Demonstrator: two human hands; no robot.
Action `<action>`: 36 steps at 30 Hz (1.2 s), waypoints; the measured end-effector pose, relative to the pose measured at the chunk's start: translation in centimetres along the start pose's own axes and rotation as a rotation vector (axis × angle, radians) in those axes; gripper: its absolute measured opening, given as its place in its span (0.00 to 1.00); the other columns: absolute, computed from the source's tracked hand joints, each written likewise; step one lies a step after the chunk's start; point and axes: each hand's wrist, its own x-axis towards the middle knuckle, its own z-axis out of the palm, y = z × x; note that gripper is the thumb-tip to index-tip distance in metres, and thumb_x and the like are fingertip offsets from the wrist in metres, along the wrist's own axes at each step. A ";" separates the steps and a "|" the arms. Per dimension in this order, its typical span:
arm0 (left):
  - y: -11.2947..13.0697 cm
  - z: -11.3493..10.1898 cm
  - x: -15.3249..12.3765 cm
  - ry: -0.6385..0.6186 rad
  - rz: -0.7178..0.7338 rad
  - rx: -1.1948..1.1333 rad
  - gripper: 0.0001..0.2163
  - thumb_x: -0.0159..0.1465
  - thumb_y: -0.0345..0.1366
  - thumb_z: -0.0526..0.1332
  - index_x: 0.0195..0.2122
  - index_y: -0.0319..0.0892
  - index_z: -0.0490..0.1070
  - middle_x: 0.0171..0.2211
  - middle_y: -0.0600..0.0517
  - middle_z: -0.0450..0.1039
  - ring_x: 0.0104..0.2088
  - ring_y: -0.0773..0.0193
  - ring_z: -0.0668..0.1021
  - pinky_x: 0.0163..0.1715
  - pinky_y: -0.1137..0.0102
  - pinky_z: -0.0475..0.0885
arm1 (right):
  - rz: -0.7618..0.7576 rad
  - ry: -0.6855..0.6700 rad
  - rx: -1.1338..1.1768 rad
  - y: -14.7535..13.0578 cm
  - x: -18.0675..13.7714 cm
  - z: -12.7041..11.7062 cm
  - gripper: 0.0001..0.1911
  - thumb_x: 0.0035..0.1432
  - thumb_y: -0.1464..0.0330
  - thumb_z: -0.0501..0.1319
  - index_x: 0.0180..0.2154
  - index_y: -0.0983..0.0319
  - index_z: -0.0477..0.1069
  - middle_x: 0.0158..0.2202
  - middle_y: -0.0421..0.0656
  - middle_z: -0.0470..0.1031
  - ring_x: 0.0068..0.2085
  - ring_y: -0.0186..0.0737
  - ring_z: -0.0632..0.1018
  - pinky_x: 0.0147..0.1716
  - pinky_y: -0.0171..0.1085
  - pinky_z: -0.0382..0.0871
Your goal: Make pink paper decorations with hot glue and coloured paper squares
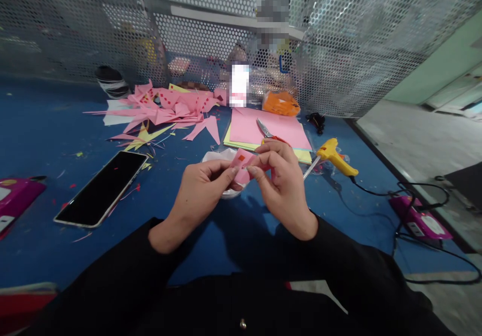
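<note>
A small folded piece of pink paper (244,174) with an orange-red square on it is held between my two hands. My left hand (199,188) pinches its left edge between thumb and fingers. At the paper's right side, my right hand (284,185) closes thumb and fingertips on it; its curled fingers hide part of that side. Under the paper stands a white bowl (211,156), partly covered by my hands. Just beyond my right hand, scissors (265,128) with red handles lie on a stack of pink paper sheets (244,125).
Pink paper cut-outs (176,106) pile up at the back left. A black phone (103,190) lies left. To the right rest a yellow glue gun (335,157) with its cord and a purple packet (419,218). A perforated metal screen (211,34) closes off the back.
</note>
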 end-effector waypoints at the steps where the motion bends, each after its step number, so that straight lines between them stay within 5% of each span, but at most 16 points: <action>1: 0.0 0.0 0.0 -0.003 -0.003 0.000 0.09 0.61 0.42 0.68 0.31 0.42 0.82 0.26 0.52 0.82 0.26 0.63 0.81 0.29 0.72 0.74 | 0.006 0.002 -0.001 -0.1 -0.1 0.1 0.05 0.63 0.69 0.62 0.32 0.56 0.69 0.43 0.45 0.72 0.53 0.48 0.72 0.55 0.53 0.65; 7: 0.2 0.1 -0.1 -0.012 -0.018 0.014 0.09 0.62 0.41 0.68 0.36 0.42 0.83 0.25 0.52 0.82 0.27 0.62 0.82 0.29 0.72 0.73 | 0.038 0.019 -0.007 -0.1 -0.3 0.5 0.05 0.63 0.70 0.61 0.32 0.57 0.70 0.37 0.44 0.71 0.49 0.47 0.72 0.52 0.52 0.66; 24: -0.1 0.1 -0.1 0.000 0.036 0.003 0.09 0.60 0.42 0.68 0.28 0.42 0.81 0.25 0.52 0.81 0.26 0.65 0.79 0.28 0.72 0.73 | 0.033 0.016 -0.025 -0.1 -0.4 0.8 0.05 0.62 0.69 0.61 0.33 0.56 0.69 0.36 0.43 0.72 0.50 0.48 0.73 0.51 0.51 0.67; 36: 0.1 -0.1 0.0 0.009 -0.014 -0.052 0.09 0.58 0.42 0.70 0.29 0.41 0.81 0.25 0.53 0.79 0.24 0.66 0.76 0.26 0.72 0.70 | 0.153 -0.079 0.038 0.6 0.6 -1.0 0.04 0.62 0.70 0.60 0.41 0.58 0.70 0.35 0.41 0.76 0.37 0.40 0.76 0.41 0.44 0.69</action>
